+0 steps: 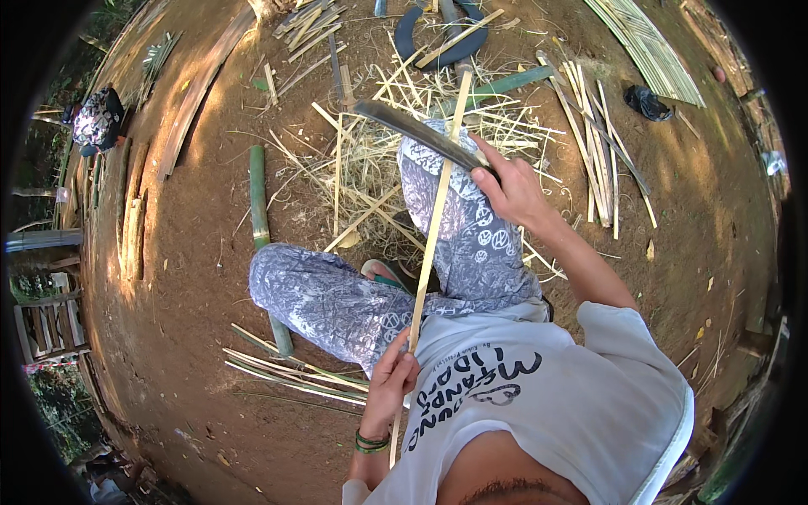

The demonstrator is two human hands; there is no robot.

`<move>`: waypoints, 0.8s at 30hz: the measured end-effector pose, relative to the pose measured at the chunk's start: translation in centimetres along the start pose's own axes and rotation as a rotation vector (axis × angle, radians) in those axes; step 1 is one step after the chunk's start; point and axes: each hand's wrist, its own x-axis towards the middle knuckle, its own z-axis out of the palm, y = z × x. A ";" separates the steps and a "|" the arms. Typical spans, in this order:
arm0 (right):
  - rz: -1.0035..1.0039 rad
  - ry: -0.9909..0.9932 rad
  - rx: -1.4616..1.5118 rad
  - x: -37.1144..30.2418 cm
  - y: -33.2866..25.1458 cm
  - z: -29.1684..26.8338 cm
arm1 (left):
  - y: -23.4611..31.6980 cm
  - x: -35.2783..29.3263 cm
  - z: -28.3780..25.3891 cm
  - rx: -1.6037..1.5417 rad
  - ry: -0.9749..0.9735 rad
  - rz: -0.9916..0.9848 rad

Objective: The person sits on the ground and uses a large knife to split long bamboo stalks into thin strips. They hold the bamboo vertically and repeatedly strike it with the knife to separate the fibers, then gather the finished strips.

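while soil (665, 303) spreads rightward, the left hand (390, 377) grips a strip (435, 227), the right hand (513, 192) a knife (404, 124) crossing it

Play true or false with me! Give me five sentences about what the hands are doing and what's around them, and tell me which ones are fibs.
1. The right hand holds a long, dark metal blade. True.
2. Both hands hold blades. False: the left hand holds a long, flat, pale strip.
3. Thin, curly, pale shavings lie on the brown dirt ground. True.
4. The person wears plain red trousers. False: they are patterned, grey-blue cloth trousers.
5. Thin green bracelets circle the left wrist. True.
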 end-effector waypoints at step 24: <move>-0.092 -0.088 -0.226 -0.5 -3.4 -0.9 | 11.1 14.8 6.2 0.228 -0.003 0.360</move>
